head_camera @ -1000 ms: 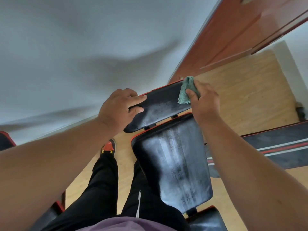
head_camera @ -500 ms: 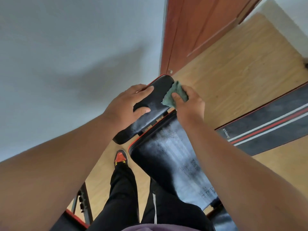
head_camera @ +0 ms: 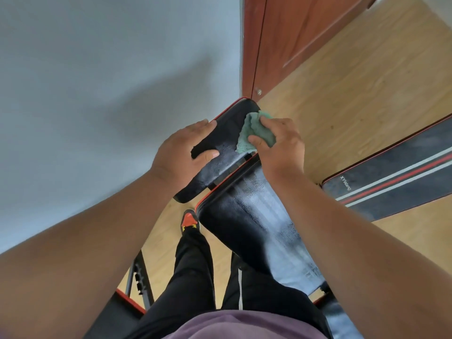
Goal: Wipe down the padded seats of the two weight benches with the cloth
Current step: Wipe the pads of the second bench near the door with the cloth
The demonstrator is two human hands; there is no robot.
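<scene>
A pale grey wall (head_camera: 102, 77) fills the frame from nine to twelve o'clock, with a soft shadow across it. At one o'clock stands a reddish-brown wooden door (head_camera: 288, 37), a small metal stop (head_camera: 258, 91) at its foot. Light wood flooring (head_camera: 349, 94) runs from two to four o'clock. At three o'clock a dark mat (head_camera: 401, 174) lies on it, with red and white stripes and the lettering "XYWang". Towards six o'clock are black trousers (head_camera: 193, 272), a purple shirt hem (head_camera: 232, 326), and an orange and black shoe (head_camera: 189, 220) on the floor. A grey metal frame (head_camera: 140, 277) shows at seven o'clock
</scene>
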